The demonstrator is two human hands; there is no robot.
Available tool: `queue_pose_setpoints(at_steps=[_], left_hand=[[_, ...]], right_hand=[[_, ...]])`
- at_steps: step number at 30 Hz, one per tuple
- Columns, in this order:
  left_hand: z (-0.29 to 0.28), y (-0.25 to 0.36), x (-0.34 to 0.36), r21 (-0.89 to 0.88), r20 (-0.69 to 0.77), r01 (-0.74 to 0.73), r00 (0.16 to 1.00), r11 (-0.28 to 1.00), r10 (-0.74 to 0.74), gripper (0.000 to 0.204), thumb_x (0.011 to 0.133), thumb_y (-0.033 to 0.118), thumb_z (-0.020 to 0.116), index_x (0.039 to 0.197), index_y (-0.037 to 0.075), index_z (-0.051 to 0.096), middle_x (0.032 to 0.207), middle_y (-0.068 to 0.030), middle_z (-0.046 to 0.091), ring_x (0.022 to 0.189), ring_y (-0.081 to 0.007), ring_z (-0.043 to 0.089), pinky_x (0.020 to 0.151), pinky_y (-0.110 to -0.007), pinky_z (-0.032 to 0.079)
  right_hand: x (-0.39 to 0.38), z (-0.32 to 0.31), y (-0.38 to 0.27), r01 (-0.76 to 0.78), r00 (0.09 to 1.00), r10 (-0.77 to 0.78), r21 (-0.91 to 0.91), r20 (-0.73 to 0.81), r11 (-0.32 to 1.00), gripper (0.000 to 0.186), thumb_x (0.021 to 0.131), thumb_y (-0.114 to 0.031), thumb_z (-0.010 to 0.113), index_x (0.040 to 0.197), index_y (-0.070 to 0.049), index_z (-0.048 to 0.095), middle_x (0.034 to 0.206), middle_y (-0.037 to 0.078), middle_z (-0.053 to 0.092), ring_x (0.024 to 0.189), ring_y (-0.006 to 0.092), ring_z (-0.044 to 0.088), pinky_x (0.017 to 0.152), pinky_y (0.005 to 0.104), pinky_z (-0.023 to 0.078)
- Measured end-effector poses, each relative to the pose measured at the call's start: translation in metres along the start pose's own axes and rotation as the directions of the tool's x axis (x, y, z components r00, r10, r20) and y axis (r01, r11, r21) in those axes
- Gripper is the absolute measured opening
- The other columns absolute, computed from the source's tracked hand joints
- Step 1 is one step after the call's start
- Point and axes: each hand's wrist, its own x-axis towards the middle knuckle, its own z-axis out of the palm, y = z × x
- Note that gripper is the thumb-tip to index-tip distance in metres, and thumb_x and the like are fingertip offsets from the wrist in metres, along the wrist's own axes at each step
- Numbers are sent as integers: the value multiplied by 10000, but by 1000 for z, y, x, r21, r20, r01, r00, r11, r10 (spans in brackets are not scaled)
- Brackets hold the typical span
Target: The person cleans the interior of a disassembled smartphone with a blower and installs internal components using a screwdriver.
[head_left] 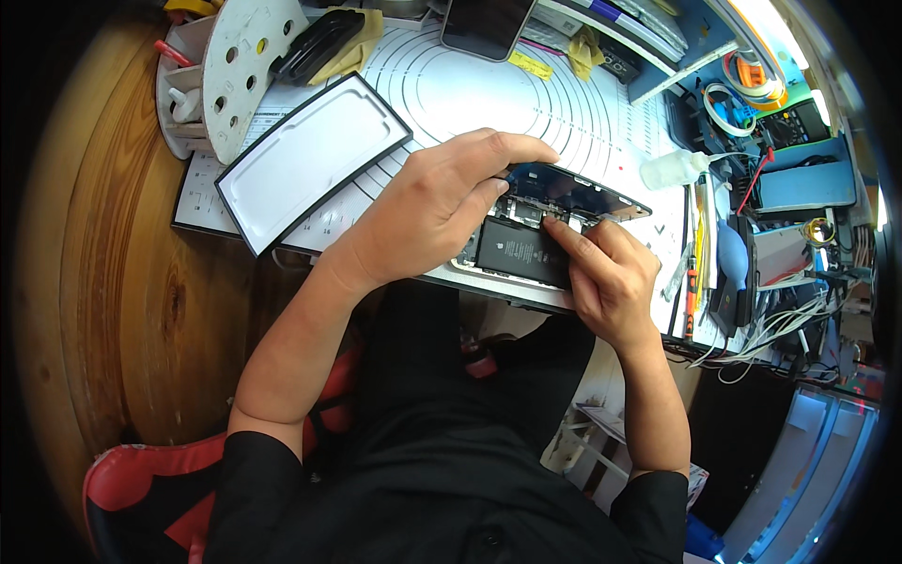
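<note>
An opened smartphone lies at the front edge of the work mat, its black battery (pixel 517 250) and part of its circuit board exposed. Its screen panel (pixel 594 193) is tilted up along the far side of the body. My left hand (pixel 421 209) is closed on the left end of that panel, thumb and fingers at its edge. With the index finger stretched into the phone, my right hand (pixel 613 280) presses at the board just beyond the battery. Its other fingers are curled, and no tool shows in them. What lies under that fingertip is hidden.
Left of the phone is a shallow white tray (pixel 310 160) with a black rim. Another smartphone (pixel 486 26) lies at the back. To the right are a clear bottle (pixel 672 169), a blue air blower (pixel 731 256), slim tools and tangled white cables (pixel 775 324).
</note>
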Motion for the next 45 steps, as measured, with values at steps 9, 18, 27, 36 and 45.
queue_pose_setpoints(at_steps=[9,18,27,36,45], left_hand=[[0,1,0,-3,0,4,1000,1000,-4,409,910,-121,589,1289,25,643,1196,-128,715,1103,-271,698,986,-354,527],[0,2,0,15,4,-2,1000,1000,2,420,904,-121,587,1293,27,643,1201,-131,713,1103,-281,698,985,-359,528],[1,2,0,33,-3,-24,1000,999,24,422,903,-110,594,1297,33,640,1201,-130,714,1102,-293,698,982,-366,530],[0,1,0,31,-9,-24,1000,999,25,418,908,-112,596,1297,35,640,1192,-130,715,1091,-287,699,968,-364,533],[0,1,-1,-4,-12,-2,1000,1000,2,419,917,-104,603,1308,44,640,1192,-130,709,1058,-270,695,925,-351,543]], right_hand=[[3,1,-3,35,999,-35,-78,3,996,458,727,-38,688,1169,-137,759,726,34,507,627,231,569,553,387,459],[3,1,-6,54,998,-52,-156,19,986,469,720,-69,704,1181,-140,742,735,25,510,632,216,565,544,379,454],[5,-1,-8,60,997,-49,-191,59,980,454,744,-92,714,1195,-147,732,741,22,514,638,217,569,541,380,447],[4,0,-3,0,1000,1,-67,23,998,433,753,-37,683,1162,-153,767,716,42,512,611,244,569,556,392,462],[3,-1,-2,-31,999,32,-11,31,999,436,743,-14,680,1148,-147,774,730,58,515,624,261,578,566,403,465]])
